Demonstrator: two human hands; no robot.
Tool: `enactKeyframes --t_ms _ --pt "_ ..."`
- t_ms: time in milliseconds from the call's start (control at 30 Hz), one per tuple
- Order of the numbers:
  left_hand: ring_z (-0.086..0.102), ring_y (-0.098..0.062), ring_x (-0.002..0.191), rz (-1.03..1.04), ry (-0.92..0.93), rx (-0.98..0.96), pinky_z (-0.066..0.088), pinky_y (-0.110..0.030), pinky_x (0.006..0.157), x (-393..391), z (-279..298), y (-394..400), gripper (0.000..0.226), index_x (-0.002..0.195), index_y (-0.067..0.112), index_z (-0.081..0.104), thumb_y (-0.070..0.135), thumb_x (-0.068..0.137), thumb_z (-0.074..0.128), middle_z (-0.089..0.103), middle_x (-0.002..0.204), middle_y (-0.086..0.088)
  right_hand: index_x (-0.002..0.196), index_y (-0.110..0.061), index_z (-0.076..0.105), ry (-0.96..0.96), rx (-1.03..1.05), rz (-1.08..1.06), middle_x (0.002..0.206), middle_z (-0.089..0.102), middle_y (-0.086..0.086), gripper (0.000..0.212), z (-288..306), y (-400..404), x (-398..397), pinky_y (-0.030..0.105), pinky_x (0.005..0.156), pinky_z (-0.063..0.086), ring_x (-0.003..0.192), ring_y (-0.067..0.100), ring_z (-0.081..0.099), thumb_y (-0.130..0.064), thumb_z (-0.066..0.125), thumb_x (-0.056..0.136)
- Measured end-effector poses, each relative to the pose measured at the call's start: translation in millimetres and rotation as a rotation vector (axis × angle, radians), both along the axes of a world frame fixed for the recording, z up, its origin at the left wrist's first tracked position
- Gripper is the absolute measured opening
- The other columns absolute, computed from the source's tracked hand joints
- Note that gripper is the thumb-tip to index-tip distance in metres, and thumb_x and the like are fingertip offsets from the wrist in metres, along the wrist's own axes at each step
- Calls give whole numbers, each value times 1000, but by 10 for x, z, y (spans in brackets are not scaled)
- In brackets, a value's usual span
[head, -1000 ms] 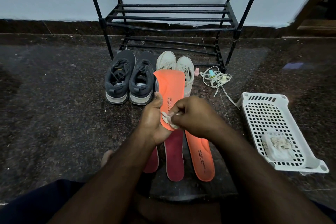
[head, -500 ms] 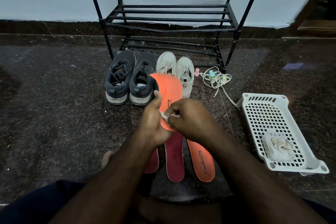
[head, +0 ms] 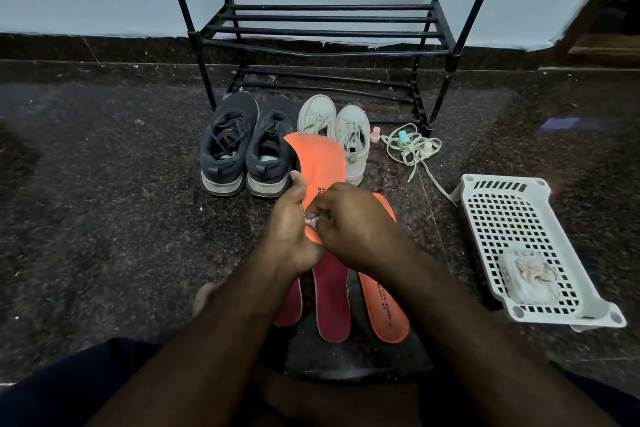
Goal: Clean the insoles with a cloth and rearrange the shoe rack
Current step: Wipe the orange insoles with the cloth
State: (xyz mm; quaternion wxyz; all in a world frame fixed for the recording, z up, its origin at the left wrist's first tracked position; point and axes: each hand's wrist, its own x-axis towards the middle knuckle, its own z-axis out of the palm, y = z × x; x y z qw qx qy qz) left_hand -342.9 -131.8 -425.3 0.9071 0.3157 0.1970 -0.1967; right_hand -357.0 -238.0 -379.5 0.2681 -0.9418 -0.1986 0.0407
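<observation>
From the head view, both forearms reach forward over the dark stone floor (head: 104, 218) and meet in front of the shoe rack (head: 325, 31). The left hand (head: 287, 229) is closed around the near end of an orange insole (head: 320, 166), thumb up along its left edge, holding it tilted with the toe end toward the rack. The right hand (head: 353, 222) is curled shut, pinching a small white cloth (head: 311, 220) against the insole's face.

On the floor under the hands lie three more insoles: a second orange insole (head: 384, 308) on the right, a maroon insole (head: 332, 298) in the middle, and a pink insole (head: 289, 305) on the left, partly hidden by the left wrist.

In front of the rack stand a pair of dark shoes (head: 249, 146) and, to their right, a pair of pale shoes (head: 337, 128). Right of the rack's front leg lies a tangle of laces (head: 412, 149).

A white perforated basket (head: 512, 218), further right of the rack, holds a crumpled whitish bundle (head: 530, 277) at its near end.
</observation>
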Motion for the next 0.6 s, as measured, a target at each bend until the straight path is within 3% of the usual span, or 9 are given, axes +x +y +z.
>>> enactKeyframes --t_ms 67,167,267,367,433,533,600 --pt "73 -24 69 10 -2 9 60 -32 65 14 -16 19 74 80 2 70 63 99 32 71 76 -13 93 -21 75 28 -15 55 92 62 5 21 -22 48 -30 38 80 48 89 23 60 -12 59 83" --pt "72 -22 63 26 -14 3 51 -37 76 34 4 27 79 67 5 75 61 101 30 72 71 -11 91 -21 76 52 -67 139 92 63 4 25 13 -3 -24 37 81 48 91 23 60 -8 59 77" --pt "73 -23 72 26 -33 -15 50 -39 81 37 -10 17 70 91 4 69 61 101 29 74 81 -12 91 -18 76 8 -84 129 93 63 4 24 39 -68 8 36 80 47 92 22 61 -7 59 78" --pt "72 -23 75 32 -21 9 56 -34 75 49 -23 48 68 93 4 65 61 101 29 73 83 -11 92 -19 75 -15 -12 105 95 62 2 22 13 -20 -13 37 81 48 92 21 60 -9 60 80" --pt "70 -25 82 32 -17 24 53 -36 81 63 -18 80 68 100 4 64 63 100 31 70 93 -13 91 -21 76 10 -4 151 93 64 1 23 7 -8 -28 38 82 49 91 20 61 -9 61 78" --pt "72 -26 81 53 -38 23 50 -40 83 81 -26 89 68 105 6 66 63 100 30 73 94 -13 90 -21 77 57 -73 156 92 70 -3 23 69 -124 15 26 81 47 89 12 62 -6 63 79" --pt "73 -28 83 57 -62 -9 51 -43 84 81 -23 71 69 104 5 70 60 101 28 74 95 -16 87 -21 77 78 56 49 87 68 -9 22 104 -216 64 18 73 46 80 5 61 -4 64 81"
